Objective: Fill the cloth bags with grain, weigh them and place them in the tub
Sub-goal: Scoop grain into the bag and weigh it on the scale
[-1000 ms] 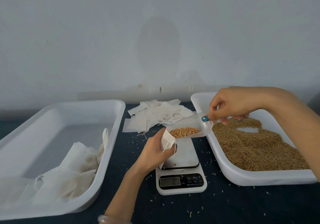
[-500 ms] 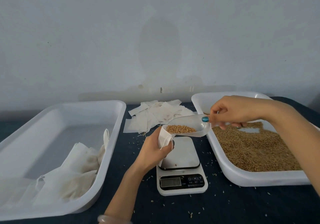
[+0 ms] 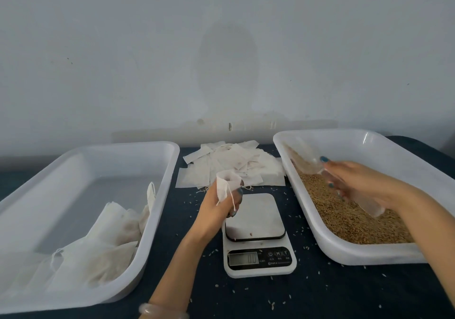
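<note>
Left hand [image 3: 214,211] grips an open bag [image 3: 227,186] by the scale [image 3: 256,231], not yet weighed. Right hand [image 3: 355,186] grips the scoop [image 3: 307,161] over the grain tray [image 3: 344,257]. Several filled bags [image 3: 105,252] in the tub [image 3: 118,145]; empty pile [image 3: 236,164] to go.

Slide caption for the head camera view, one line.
Left hand holds cloth bag beside scale; right hand holds scoop over grain tub.

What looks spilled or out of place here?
Loose grains lie scattered on the dark table cover around the scale, and a grain or two sit on its platform. The pile of empty bags behind it is untidy. Nothing looks damaged.
</note>
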A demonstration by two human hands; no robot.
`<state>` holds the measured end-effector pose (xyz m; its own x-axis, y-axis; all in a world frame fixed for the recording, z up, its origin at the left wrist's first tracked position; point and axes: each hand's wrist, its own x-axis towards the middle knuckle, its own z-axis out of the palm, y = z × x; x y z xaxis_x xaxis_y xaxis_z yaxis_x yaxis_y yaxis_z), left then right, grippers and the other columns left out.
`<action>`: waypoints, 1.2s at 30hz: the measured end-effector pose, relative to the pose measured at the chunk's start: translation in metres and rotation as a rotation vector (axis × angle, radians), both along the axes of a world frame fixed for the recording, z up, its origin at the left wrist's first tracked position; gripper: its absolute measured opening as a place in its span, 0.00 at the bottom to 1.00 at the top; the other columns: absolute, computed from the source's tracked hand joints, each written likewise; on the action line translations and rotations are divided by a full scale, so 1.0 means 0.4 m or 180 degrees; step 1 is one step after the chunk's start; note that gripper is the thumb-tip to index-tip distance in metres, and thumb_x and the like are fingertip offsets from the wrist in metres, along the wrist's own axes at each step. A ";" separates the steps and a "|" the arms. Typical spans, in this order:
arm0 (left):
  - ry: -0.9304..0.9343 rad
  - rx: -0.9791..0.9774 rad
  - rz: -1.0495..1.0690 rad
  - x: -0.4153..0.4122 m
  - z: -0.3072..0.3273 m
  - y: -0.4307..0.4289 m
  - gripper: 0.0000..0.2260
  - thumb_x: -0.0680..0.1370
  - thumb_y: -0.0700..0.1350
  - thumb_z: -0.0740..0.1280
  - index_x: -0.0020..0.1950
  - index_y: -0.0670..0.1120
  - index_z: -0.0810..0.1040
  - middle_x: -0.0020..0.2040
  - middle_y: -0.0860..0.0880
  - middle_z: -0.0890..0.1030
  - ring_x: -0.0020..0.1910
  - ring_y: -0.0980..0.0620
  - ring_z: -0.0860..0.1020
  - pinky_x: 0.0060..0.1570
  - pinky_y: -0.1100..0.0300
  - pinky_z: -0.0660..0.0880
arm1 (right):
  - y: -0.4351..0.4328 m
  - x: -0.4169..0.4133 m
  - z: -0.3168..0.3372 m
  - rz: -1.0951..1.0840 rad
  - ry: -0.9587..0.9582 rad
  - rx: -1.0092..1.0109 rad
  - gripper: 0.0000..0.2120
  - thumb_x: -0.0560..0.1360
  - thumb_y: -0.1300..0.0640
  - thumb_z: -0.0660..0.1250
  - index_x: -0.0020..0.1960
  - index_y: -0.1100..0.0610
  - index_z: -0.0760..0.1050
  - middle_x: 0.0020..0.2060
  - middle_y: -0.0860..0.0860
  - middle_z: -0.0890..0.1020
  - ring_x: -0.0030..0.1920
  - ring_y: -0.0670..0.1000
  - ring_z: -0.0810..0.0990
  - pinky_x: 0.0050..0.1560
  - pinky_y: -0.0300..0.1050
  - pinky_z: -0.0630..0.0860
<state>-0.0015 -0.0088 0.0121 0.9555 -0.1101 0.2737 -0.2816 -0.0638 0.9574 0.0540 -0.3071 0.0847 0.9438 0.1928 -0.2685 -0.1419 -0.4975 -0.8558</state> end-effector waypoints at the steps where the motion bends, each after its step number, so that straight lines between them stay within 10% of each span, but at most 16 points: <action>1: -0.0015 -0.0090 -0.0080 0.001 0.001 0.004 0.07 0.71 0.58 0.64 0.40 0.56 0.76 0.33 0.54 0.72 0.30 0.59 0.68 0.30 0.67 0.67 | -0.006 0.002 -0.007 -0.0102 -0.0008 -0.0168 0.13 0.80 0.46 0.59 0.55 0.54 0.73 0.38 0.55 0.79 0.29 0.47 0.75 0.26 0.38 0.74; 11: 0.0219 -0.0549 -0.0530 0.025 0.001 0.016 0.19 0.80 0.50 0.49 0.53 0.45 0.79 0.40 0.46 0.77 0.36 0.52 0.73 0.38 0.61 0.73 | 0.028 -0.005 -0.036 0.0582 -0.0311 -0.3280 0.16 0.83 0.44 0.56 0.48 0.56 0.74 0.37 0.48 0.77 0.35 0.45 0.75 0.35 0.37 0.71; 15: 0.0521 0.0396 -0.0832 0.072 -0.022 0.055 0.16 0.85 0.41 0.56 0.72 0.43 0.71 0.73 0.49 0.71 0.69 0.54 0.71 0.70 0.66 0.65 | 0.133 -0.050 0.007 0.0497 -0.1996 -0.2114 0.19 0.80 0.49 0.63 0.69 0.51 0.70 0.60 0.45 0.78 0.58 0.45 0.77 0.59 0.41 0.74; 20: -0.0054 0.0670 -0.0363 0.024 0.090 -0.001 0.22 0.81 0.63 0.52 0.75 0.63 0.63 0.77 0.60 0.63 0.72 0.66 0.64 0.61 0.79 0.64 | 0.290 -0.098 0.045 0.1539 -0.1638 -0.0992 0.15 0.78 0.44 0.65 0.63 0.47 0.71 0.58 0.37 0.77 0.52 0.28 0.75 0.52 0.27 0.73; 26: -0.0249 0.0318 -0.0250 0.001 0.074 0.009 0.17 0.81 0.62 0.53 0.69 0.69 0.70 0.70 0.61 0.72 0.70 0.60 0.69 0.64 0.66 0.70 | 0.348 -0.101 -0.004 0.0722 -0.1909 -0.0482 0.14 0.78 0.45 0.67 0.48 0.57 0.78 0.43 0.50 0.82 0.47 0.51 0.81 0.51 0.56 0.77; 32: -0.0698 0.0978 0.0513 0.009 0.020 0.023 0.08 0.79 0.57 0.64 0.39 0.64 0.74 0.36 0.61 0.78 0.37 0.60 0.76 0.40 0.67 0.71 | 0.359 -0.103 -0.093 -0.0262 -0.2247 -0.0317 0.15 0.80 0.46 0.64 0.37 0.47 0.65 0.30 0.45 0.73 0.30 0.42 0.72 0.31 0.34 0.68; 36: -0.0676 0.1358 0.0682 0.022 -0.008 0.024 0.12 0.80 0.52 0.65 0.36 0.60 0.74 0.34 0.58 0.76 0.34 0.59 0.72 0.33 0.67 0.67 | 0.363 -0.089 -0.148 -0.0455 -0.2231 -0.0573 0.17 0.80 0.46 0.63 0.37 0.47 0.61 0.29 0.46 0.72 0.29 0.43 0.71 0.28 0.35 0.61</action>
